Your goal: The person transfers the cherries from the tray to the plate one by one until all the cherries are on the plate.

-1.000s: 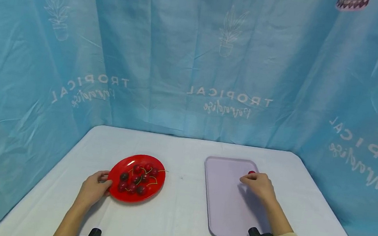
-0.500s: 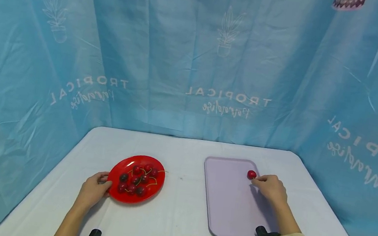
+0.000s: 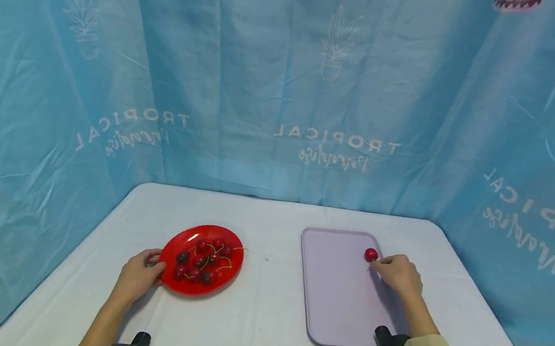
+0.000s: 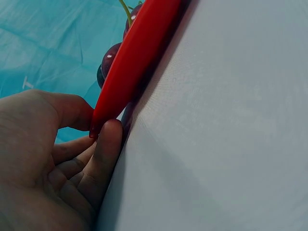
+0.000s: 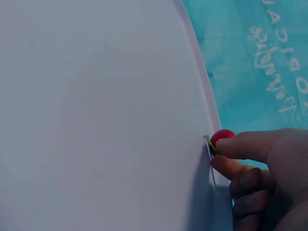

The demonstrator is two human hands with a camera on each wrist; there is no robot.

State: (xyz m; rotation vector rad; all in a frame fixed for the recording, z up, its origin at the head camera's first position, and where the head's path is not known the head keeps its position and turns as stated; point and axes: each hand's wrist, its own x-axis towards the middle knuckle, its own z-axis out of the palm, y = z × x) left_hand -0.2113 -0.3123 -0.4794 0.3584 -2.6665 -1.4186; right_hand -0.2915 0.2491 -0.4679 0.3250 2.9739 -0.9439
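The thumb and a finger of my right hand (image 3: pixel 397 274) pinch a red cherry (image 3: pixel 371 255) by its stem at the far right corner of the lilac tray (image 3: pixel 335 295). In the right wrist view the green stem (image 5: pixel 210 142) pokes out past the thumb tip, and the red fruit shows just behind the thumb. My left hand (image 3: pixel 136 274) grips the left rim of a red plate (image 3: pixel 235 243), thumb above and fingers beneath, as the left wrist view shows. Several dark and bright red cherries (image 3: pixel 200 261) with green stems lie together on this plate.
Both plate and tray are on a white-covered table (image 3: pixel 260 315), with a stretch of cloth between them. A blue printed curtain (image 3: pixel 288 82) encloses the back and both sides. Black wrist cameras sit on both forearms, the right one (image 3: pixel 389 339) over the tray's near right edge.
My right hand has shifted to the right, and the cherry that was mostly hidden behind its fingers now shows fully. My left hand and the red plate have stayed in place.
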